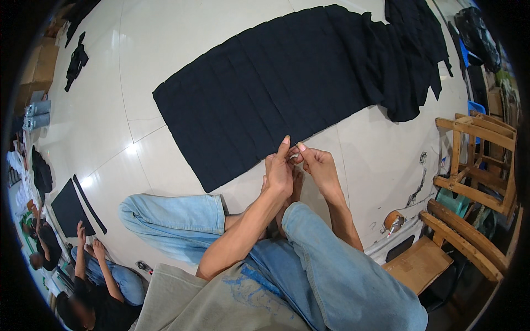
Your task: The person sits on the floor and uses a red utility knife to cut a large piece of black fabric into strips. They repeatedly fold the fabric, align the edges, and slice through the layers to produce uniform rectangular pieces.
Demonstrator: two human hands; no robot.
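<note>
A large black cloth (248,83) lies flat on the floor before me, with faint parallel lines across it. Close to its near edge, my left hand (280,170) is closed, thumb pointing up and fingers curled. My right hand (321,168) pinches with thumb and forefinger right beside the left thumb. Something thin and dark shows between the fingertips, too small to name. The hands meet above my bare feet and bent knees in light blue jeans (331,248).
Bunched black cloth (408,71) continues at the far right. Wooden frames (475,149) and a cardboard sheet (419,263) stand along the right. Another person (105,276) sits at the lower left by a black cloth piece (72,209). Black scraps (77,62) lie at the upper left.
</note>
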